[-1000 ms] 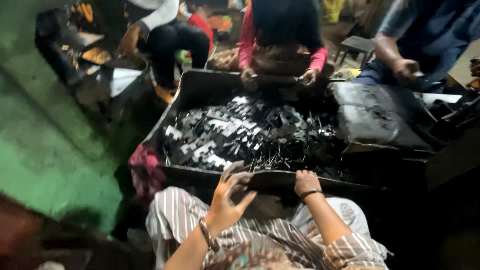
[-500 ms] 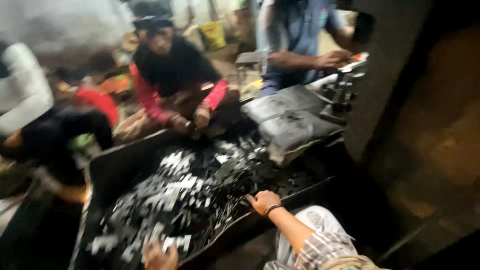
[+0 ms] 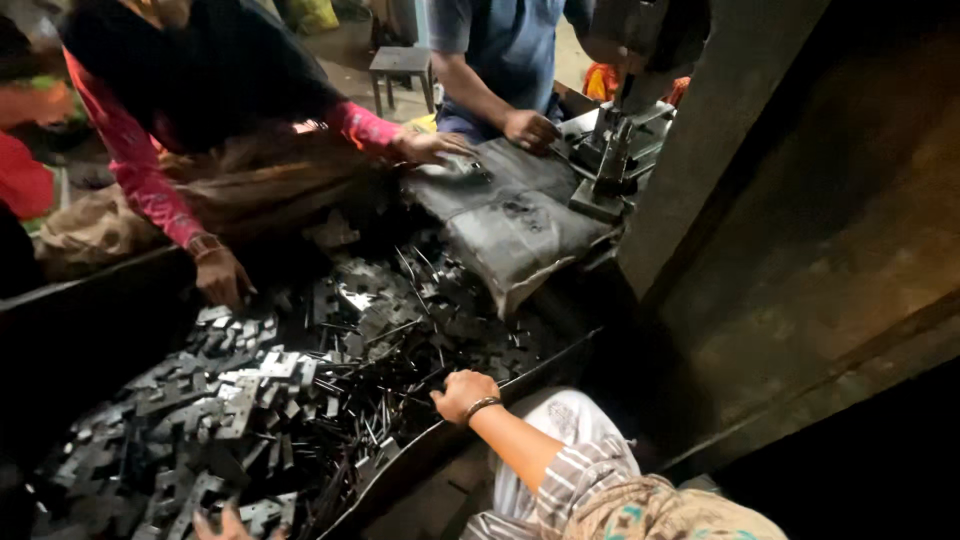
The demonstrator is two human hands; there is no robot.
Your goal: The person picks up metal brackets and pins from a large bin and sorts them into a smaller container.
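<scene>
a person's left hand [image 3: 228, 524] shows only as fingertips at the bottom edge of the frame, spread and touching the flat metal plates [image 3: 215, 400] heaped in a long dark tray [image 3: 455, 432]; whether it grips any cannot be told. further right, the right hand [image 3: 463, 393], a dark band at its wrist, rests curled and loosely closed near the tray's near rim, knuckles up, over a tangle of thin metal rods [image 3: 400, 395]; whether the fingers pinch a rod is hidden. judged from this, picking goes best by lifting one piece clear at its end, fingers kept off the cut edges, rather than dragging through the heap. the plates are small, pale grey, notched and stamped, dully shining; the rods are black, slim and straight, lying crossed. across the tray, a co-worker's hand [image 3: 222, 277] in a pink sleeve reaches into the plates. to the right lies a grimy grey padded sack [image 3: 520, 225], another worker's hand [image 3: 530, 130] on it, beside a small metal press [image 3: 615, 160].
</scene>
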